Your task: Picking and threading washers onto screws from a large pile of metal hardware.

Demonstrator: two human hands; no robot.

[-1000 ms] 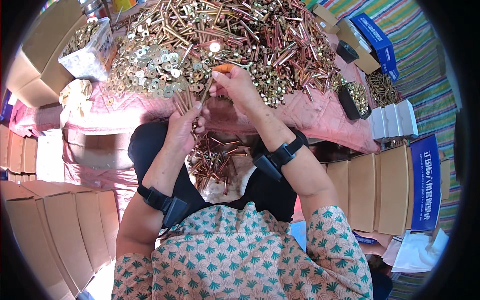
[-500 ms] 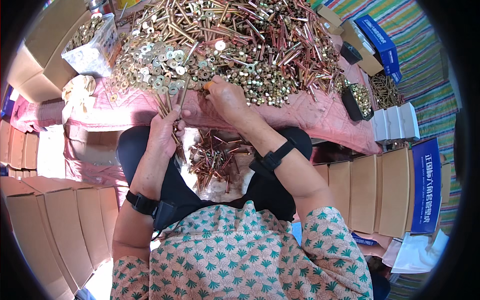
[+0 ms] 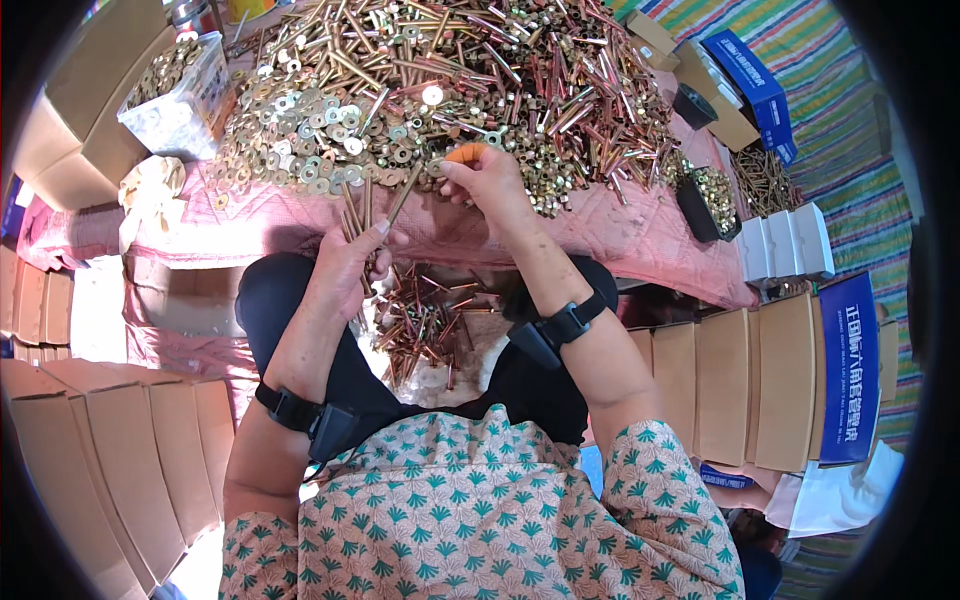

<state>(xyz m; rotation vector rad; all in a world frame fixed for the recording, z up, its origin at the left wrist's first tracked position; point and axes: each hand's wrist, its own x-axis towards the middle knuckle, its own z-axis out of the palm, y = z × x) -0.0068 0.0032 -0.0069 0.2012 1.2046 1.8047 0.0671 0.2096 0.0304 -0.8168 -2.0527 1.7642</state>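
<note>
My left hand [image 3: 348,268] is closed around several long brass-coloured bolts [image 3: 367,205] whose ends stick up past my fingers. One of them leans to the right, toward my right hand [image 3: 492,190]. That hand is in a pinch, an orange cover [image 3: 466,152] on a finger, and a small round washer [image 3: 434,169] shows at its fingertips by the leaning bolt's end. Beyond my hands lies a heap of flat washers [image 3: 310,140]. Small nuts [image 3: 555,185] are piled to the right, and loose bolts and sleeves [image 3: 480,50] spread behind.
The pink-covered table [image 3: 270,220] has a clear plastic basket of washers [image 3: 190,110] at its left and a black tray of nuts [image 3: 706,208] at its right. More bolts [image 3: 425,325] lie below, between my knees. Cardboard boxes [image 3: 130,440] stand left, others [image 3: 740,385] right.
My right hand has shifted right and slightly up, and a washer now shows at its fingertips. My left hand has moved a little right, with one bolt now leaning toward the right hand.
</note>
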